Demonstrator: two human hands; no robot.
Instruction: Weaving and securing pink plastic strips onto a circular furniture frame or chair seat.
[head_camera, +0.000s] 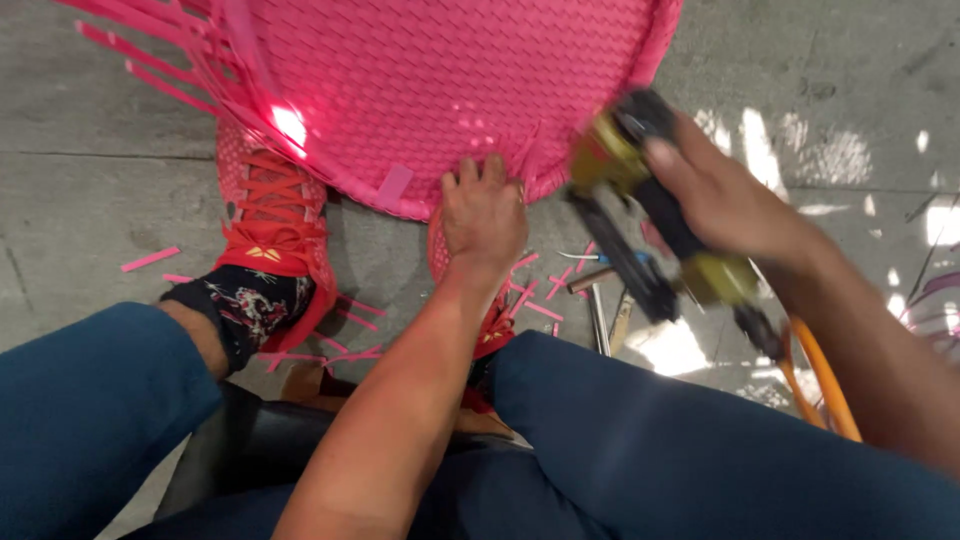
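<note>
The left hand (484, 213) presses down on the lower rim of a pink woven basket (450, 90), fingers curled over the edge where the weave ends, so its grip is clenched on the rim itself. The basket fills the top of the view, tilted toward the person, with loose pink strips (150, 60) fanning out from its upper left side and a bright glare spot on the weave near them. The right hand (735, 205) is wrapped around the handle of a yellow and black pneumatic stapler (640, 215) (blurred, so finer detail is lost), its nose just beside the basket rim and close to the left hand's fingers. An orange hose (825, 390) runs from the tool's rear end down past the right forearm. Below the basket, a red laced shoe (270, 215) stands on the grey concrete floor (80, 150), with a dark patterned sock above it. Short pink offcuts (150, 259) lie scattered on the floor around the feet, and a few metal tools (598, 315) rest between the knees, near the stapler. Blue trousers (700, 460) cover both thighs in the foreground.
</note>
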